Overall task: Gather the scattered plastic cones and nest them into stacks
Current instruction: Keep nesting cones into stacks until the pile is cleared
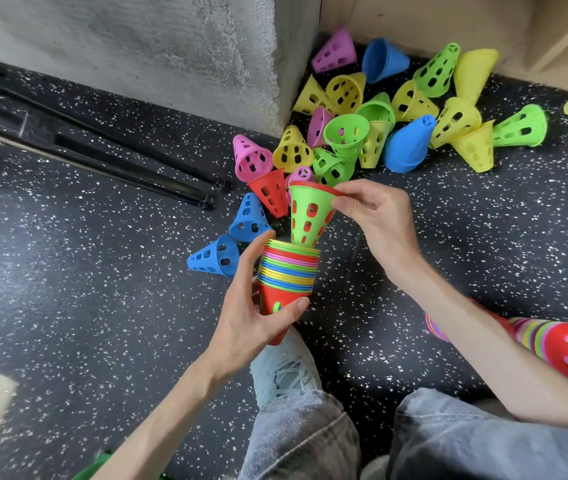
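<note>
My left hand (254, 306) grips a nested stack of cones (289, 271), wide rims up, with a red cone outermost. My right hand (376, 213) pinches the rim of a green cone (308, 216) that has a red cone nested inside it; its narrow tip sits in the mouth of the stack. Several loose cones lie on the floor beyond: blue ones (216, 258) near my left hand, a red one (270, 194), and pink, yellow and green ones (346, 133) piled against the wall corner.
A finished multicoloured stack (559, 344) lies on its side at the right, behind my right forearm. A grey concrete pillar (171, 46) and a wooden shelf unit (535, 29) bound the pile. Black bars (119, 161) lie on the speckled floor at left. My shoe (286, 368) is below the stack.
</note>
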